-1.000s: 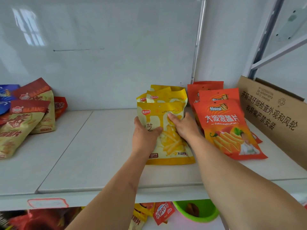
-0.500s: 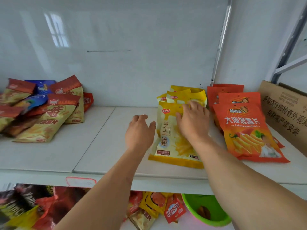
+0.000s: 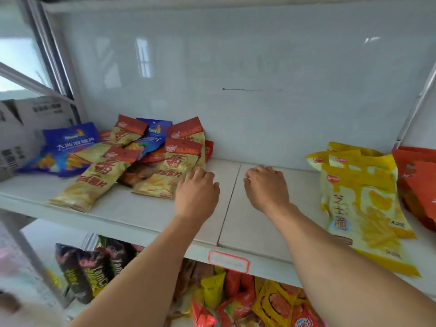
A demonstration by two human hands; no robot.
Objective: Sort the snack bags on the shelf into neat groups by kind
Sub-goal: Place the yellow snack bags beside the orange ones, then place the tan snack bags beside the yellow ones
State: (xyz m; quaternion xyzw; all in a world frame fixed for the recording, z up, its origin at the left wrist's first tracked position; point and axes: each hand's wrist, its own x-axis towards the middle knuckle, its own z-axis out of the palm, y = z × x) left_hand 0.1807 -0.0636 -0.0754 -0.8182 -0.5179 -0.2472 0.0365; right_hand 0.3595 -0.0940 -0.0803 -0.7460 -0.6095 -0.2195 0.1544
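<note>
Above the shelf (image 3: 165, 208), my left hand (image 3: 197, 197) and right hand (image 3: 266, 187) hover loosely curled, holding nothing; next, I judge, gathering the mixed pile (image 3: 132, 161).

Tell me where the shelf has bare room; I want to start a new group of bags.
Bare shelf lies in the middle, between the mixed pile on the left and the yellow bags on the right. Both empty hands, left and right, are over it. The left end is crowded; orange bags fill the right.
</note>
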